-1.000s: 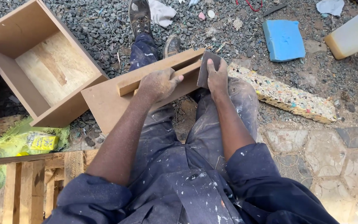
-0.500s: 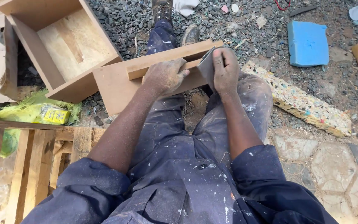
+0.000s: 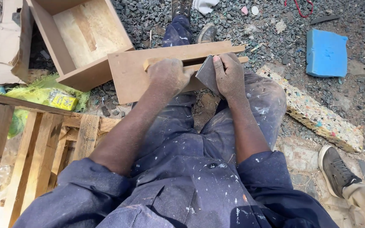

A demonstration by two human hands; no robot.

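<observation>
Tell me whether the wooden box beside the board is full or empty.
Empty: the wooden box lies tipped with its open side showing, only its bare plywood bottom visible inside.

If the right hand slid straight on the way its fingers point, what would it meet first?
The right hand, pressing a grey sanding sheet, points up across the brown board. It would probably meet the raised wooden strip at the board's far edge first; depth is unclear.

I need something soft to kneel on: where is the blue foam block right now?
In the head view the blue foam block lies on the gravel at upper right, beyond the right hand and above the speckled foam slab.
</observation>
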